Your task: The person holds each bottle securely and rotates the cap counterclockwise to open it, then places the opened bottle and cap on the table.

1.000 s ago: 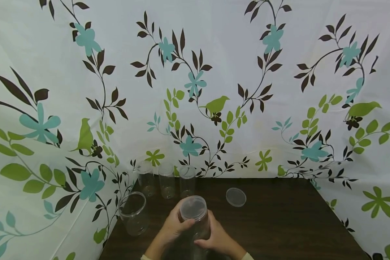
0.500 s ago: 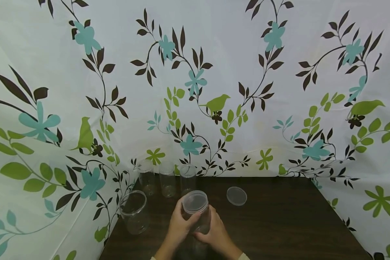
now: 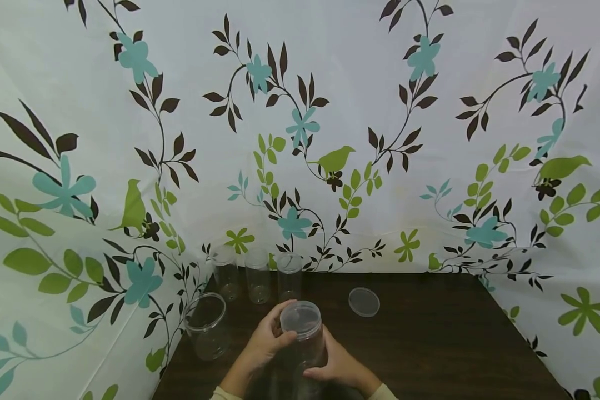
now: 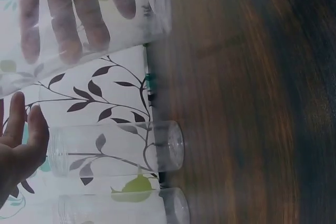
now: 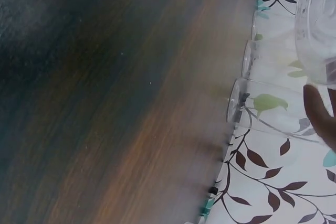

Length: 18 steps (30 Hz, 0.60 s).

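Since a second ago you have drawn the clear plastic jar a little nearer to you, and your left hand has slid up so its fingers now curl round the lid. Your right hand grips the jar's body lower down, fingers wrapped round its far side; the left wrist view shows those fingers through the clear wall. The jar is held upright over the near middle of the dark wooden table.

To its left stands an open wide jar, close to the table's left edge. Three narrow clear jars stand in a row at the back, against the floral curtain. A loose lid lies flat to the right of them.
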### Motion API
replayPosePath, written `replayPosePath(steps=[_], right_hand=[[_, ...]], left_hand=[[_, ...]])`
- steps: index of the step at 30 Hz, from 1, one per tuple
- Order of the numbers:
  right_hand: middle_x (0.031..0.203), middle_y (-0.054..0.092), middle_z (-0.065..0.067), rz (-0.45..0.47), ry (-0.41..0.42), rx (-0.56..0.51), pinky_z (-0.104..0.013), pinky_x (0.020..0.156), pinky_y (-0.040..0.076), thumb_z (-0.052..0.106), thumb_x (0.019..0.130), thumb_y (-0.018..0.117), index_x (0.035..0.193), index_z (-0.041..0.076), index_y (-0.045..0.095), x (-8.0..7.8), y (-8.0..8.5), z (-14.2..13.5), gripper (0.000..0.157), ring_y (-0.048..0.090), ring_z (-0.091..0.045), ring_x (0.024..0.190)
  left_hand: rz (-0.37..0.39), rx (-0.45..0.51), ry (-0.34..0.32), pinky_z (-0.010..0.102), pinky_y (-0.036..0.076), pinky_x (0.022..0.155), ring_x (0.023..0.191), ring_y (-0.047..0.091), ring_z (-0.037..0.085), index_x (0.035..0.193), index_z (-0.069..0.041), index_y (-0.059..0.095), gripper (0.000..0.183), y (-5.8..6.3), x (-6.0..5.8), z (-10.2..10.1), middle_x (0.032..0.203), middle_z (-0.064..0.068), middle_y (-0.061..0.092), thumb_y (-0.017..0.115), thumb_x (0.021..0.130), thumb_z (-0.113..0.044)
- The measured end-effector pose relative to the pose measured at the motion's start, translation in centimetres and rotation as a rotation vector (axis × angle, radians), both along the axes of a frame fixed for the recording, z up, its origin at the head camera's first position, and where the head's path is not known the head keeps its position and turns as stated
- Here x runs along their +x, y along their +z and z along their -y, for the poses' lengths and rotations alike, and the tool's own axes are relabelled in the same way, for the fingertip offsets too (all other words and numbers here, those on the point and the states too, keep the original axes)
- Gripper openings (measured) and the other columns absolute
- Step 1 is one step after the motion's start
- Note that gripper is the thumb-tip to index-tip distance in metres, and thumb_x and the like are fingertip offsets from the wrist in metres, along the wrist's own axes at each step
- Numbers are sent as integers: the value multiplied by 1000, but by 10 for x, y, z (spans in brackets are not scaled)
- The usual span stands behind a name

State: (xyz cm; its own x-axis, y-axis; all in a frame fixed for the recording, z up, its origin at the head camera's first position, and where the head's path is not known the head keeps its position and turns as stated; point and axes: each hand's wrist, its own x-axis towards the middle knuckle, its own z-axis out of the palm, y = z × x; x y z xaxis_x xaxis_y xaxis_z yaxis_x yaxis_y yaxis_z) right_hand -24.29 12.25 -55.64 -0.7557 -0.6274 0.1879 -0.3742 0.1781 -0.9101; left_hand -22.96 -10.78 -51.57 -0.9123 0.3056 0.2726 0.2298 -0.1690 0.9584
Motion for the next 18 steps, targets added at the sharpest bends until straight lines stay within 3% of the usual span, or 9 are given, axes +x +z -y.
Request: replayPosePath(steps=[3,7,13,18], right_hand=[[146,47,-17,-60,-48,-6,-29,106,41,20,78,87,152,2,27,-1,-4,5,96,51,-18,129],[141,52,-19,-176,-169,24,-31,103,45,24,75,91,147,-3,32,-1,-11,11,96,55,-21,124],[133,60,-16,-419,-417,228,-48,94,48,39,69,93,142,-2,39,4,-19,20,99,62,-26,114],[130,62,-15,-510,-518,315,-57,91,43,43,67,94,140,-1,41,6,-20,23,100,63,-30,113]], left_hand=[[12,11,71,29,53,87,108,63,18,146,4,41,69,0,2,-6,134,20,57,76,93,-20],[43,-1,245,28,53,86,105,64,18,142,-1,44,67,-3,6,-21,131,18,60,80,87,-11],[70,-66,484,28,53,83,103,63,18,134,-4,45,69,-8,9,-40,123,13,63,87,80,-14],[74,-94,558,27,52,84,105,61,19,129,-6,47,71,-7,7,-44,120,10,63,91,75,-21]])
